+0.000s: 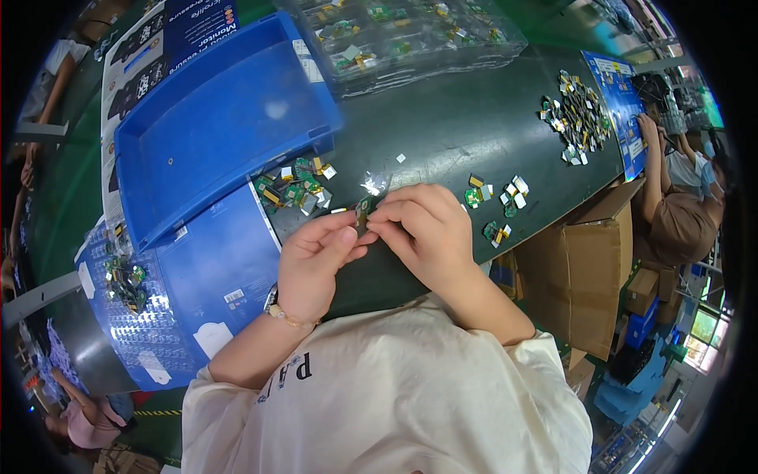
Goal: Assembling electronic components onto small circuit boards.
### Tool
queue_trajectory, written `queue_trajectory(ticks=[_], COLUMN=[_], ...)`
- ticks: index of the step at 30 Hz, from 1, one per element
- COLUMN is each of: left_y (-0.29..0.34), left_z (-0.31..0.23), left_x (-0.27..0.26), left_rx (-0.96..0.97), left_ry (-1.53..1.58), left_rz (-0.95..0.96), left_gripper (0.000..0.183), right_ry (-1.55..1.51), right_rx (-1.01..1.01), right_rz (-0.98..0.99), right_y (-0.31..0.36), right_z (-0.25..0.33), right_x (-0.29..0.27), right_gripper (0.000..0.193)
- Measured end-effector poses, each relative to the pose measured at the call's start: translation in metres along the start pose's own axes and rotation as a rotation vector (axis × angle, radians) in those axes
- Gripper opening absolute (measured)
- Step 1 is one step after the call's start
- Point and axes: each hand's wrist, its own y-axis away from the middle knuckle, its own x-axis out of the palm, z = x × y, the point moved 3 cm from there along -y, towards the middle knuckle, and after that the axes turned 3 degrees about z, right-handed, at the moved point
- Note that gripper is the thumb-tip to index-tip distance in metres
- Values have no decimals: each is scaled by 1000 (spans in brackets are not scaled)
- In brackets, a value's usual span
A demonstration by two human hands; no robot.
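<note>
Between my hands is a small green circuit board (362,212) with a yellowish flex strip, held just above the dark table. My left hand (316,251) pinches it from the left between thumb and fingers. From the right, my right hand (422,229) has its thumb and index fingertip closed at the board's edge. A pile of similar green boards with white and yellow parts (296,186) lies just beyond my left hand. Right of my right hand are a few loose boards (512,197). A crumpled shiny clear scrap (374,183) and a small white square (401,158) lie beyond my fingers.
A blue plastic bin (213,118) stands at the far left on printed cardboard. Stacked clear trays (410,39) of boards are at the back. A big board pile (576,118) lies far right, near a co-worker's arm (654,158). A cardboard box (576,276) sits beside the table's right edge.
</note>
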Motion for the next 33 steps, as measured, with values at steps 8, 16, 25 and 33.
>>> queue_trajectory(ticks=[8, 16, 25, 33], left_y=[1, 3, 2, 0], left_z=[-1, -2, -2, 1], left_x=[2, 4, 1, -2], left_rx=[-1, 72, 57, -66], left_ry=[-53, -270, -210, 191], left_rz=[8, 9, -40, -7], left_gripper=[29, 27, 28, 28], right_ry=[-33, -3, -16, -107], right_rx=[32, -47, 23, 1], right_rz=[70, 73, 89, -1], right_y=[1, -2, 2, 5], right_z=[-4, -7, -1, -3], right_x=[0, -2, 11, 8], right_gripper=[18, 19, 23, 24])
